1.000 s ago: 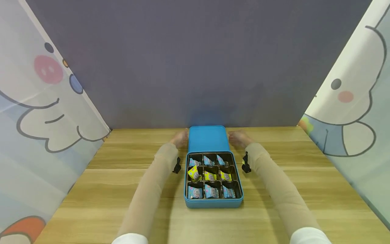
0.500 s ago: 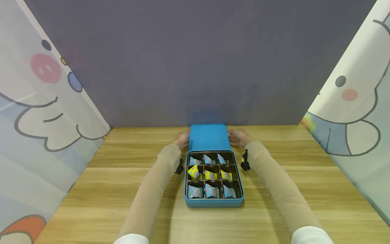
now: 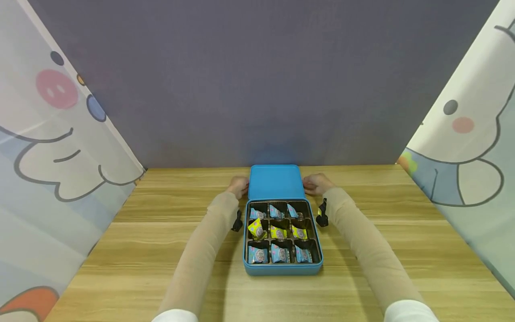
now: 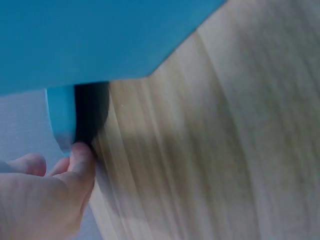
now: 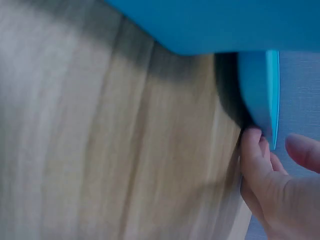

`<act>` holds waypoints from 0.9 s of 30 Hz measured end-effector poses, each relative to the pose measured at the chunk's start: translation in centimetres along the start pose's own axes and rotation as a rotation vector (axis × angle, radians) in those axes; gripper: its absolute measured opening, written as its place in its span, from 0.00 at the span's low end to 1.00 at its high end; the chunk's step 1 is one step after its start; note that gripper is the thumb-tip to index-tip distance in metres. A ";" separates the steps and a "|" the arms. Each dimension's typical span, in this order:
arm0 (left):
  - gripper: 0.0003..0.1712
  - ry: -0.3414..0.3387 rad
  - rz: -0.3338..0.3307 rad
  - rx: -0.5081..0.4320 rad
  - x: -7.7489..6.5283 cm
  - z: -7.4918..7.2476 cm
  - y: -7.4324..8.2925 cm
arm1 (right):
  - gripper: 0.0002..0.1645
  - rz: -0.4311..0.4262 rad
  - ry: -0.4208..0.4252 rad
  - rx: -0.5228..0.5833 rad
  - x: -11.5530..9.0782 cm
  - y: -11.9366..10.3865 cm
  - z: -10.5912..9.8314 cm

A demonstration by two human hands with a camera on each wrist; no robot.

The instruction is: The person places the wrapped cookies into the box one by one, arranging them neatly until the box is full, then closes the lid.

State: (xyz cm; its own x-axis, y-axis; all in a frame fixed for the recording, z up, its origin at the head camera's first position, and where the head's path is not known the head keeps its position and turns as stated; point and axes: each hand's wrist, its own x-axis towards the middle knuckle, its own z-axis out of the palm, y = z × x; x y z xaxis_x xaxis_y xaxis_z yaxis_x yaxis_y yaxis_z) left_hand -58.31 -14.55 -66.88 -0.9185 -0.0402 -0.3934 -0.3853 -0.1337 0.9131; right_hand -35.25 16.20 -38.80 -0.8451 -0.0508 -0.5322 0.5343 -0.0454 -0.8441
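Observation:
A blue hinged tin lies on the table with its lid folded back away from me. Wrapped candies fill its dark divided tray: blue wrappers in the far and near rows, yellow wrappers between them. One yellow candy at the left sits tilted and higher. My left hand is at the lid's left edge; in the left wrist view its fingertips touch the underside, thumb apart. At the opposite edge, my right hand has its fingertips under the lid, thumb held away from it.
The wooden table extends to both sides and ends at a grey wall just behind the lid. Cartoon-printed panels flank it at left and right. A black wrist device hangs from each sleeve.
Both hands were blurred with motion beside the lid a second ago; now they are steadier at its edges and slightly nearer to me. The lid remains folded back, and the candies have not moved.

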 end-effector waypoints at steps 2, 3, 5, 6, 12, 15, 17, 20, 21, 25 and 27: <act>0.18 0.012 0.004 0.031 -2.5 0.4 1.2 | 0.31 0.002 -0.008 0.004 0.1 0.1 -0.1; 0.17 0.016 0.003 0.057 -4.9 0.7 2.2 | 0.30 -0.013 -0.049 0.009 1.6 0.7 -0.9; 0.20 -0.008 -0.007 0.126 -10.1 1.5 4.5 | 0.30 -0.031 -0.057 -0.050 1.9 0.9 -1.2; 0.21 -0.019 -0.003 0.158 -12.5 1.9 5.5 | 0.31 -0.042 -0.065 -0.085 1.9 1.0 -1.2; 0.25 -0.089 0.029 0.220 -16.6 2.0 6.9 | 0.32 -0.054 -0.068 -0.176 0.6 0.8 -0.4; 0.25 -0.114 0.044 0.188 -17.2 1.6 7.2 | 0.32 -0.055 -0.072 -0.150 2.4 1.4 -1.0; 0.25 -0.119 0.036 0.160 -18.3 1.7 7.8 | 0.31 -0.079 -0.104 -0.099 4.9 2.1 -2.1; 0.25 -0.127 0.053 0.150 -21.2 2.0 9.4 | 0.31 -0.086 -0.092 -0.058 5.4 2.1 -2.3; 0.25 -0.121 0.055 0.157 -22.7 2.3 10.2 | 0.31 -0.091 -0.087 -0.054 4.9 1.8 -2.0; 0.24 -0.105 0.095 0.222 -28.9 3.1 13.7 | 0.33 -0.122 -0.100 -0.131 0.1 -0.3 -0.3; 0.24 -0.089 0.095 0.242 -31.8 3.7 15.4 | 0.34 -0.156 -0.140 -0.153 -1.7 -1.1 0.0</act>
State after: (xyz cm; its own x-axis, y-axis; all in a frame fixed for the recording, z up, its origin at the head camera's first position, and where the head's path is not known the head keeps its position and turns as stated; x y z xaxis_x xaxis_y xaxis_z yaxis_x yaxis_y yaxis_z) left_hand -35.41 -11.71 -39.90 -0.9517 0.0476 -0.3034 -0.2972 0.1071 0.9488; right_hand -34.44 16.38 -36.96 -0.9007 -0.1933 -0.3892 0.3793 0.0873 -0.9212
